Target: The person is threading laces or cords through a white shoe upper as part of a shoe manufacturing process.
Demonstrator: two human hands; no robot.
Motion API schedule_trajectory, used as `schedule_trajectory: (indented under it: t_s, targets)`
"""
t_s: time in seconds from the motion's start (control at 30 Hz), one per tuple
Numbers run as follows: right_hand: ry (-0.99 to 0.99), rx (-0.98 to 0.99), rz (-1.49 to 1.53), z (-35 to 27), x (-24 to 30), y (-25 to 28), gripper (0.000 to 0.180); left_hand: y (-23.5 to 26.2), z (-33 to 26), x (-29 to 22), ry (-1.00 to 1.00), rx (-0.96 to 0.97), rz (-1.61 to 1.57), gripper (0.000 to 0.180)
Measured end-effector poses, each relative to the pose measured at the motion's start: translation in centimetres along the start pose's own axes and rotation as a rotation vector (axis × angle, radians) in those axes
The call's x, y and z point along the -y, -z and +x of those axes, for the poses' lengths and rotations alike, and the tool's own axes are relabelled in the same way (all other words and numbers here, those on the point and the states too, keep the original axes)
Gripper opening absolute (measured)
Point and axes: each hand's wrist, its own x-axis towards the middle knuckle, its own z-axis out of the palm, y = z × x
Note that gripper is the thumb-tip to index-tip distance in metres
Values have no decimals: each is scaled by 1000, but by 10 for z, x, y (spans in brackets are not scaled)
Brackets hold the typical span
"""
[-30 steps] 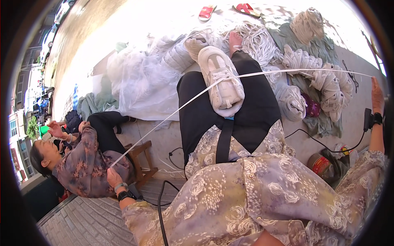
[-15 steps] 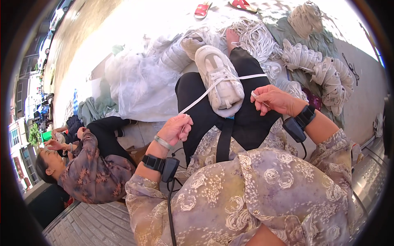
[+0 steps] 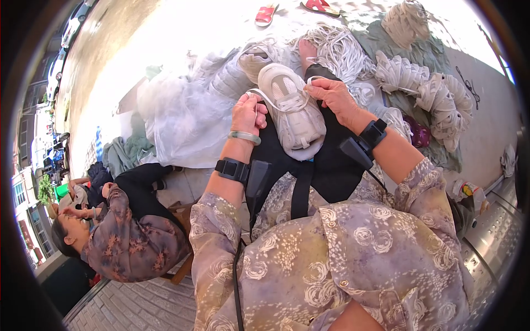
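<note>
A white sneaker [image 3: 298, 124] rests between my thighs, its heel toward me and its toe pointing away. Its white shoelace [image 3: 265, 98] runs out from the eyelets to both sides. On the shoe's left, my left hand [image 3: 248, 113] pinches one lace end between thumb and fingers. My right hand [image 3: 334, 99] is closed on the other end, close beside the upper on the right. Both lace ends curve loosely rather than being taut. The lower part of the shoe hides the strap under it.
Clear plastic sheeting [image 3: 176, 127] spreads at the left. Beyond my foot lies a heap of white laces [image 3: 339, 52]. Bundled light shoe parts [image 3: 400, 74] sit on green cloth at the right. Another person [image 3: 132, 231] sits at my left. Red slippers [image 3: 266, 15] lie at the far side.
Both hands have moved away from my body and inward, up beside the shoe's lacing. The lace on the left was stretched straight toward me and is now slack and curved.
</note>
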Motion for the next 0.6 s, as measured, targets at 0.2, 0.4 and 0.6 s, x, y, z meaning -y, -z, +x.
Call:
schedule_trajectory:
  t_s: [0.2, 0.4, 0.6]
  targets:
    - [-9, -77, 120, -15, -9, 1, 10, 2, -41, 7, 128, 49, -31, 12]
    - [83, -52, 174, -17, -11, 0, 11, 1, -46, 10, 110, 146, -6, 10]
    - [188, -11, 204, -13, -14, -5, 9, -4, -38, 17, -146, 57, 194, 16]
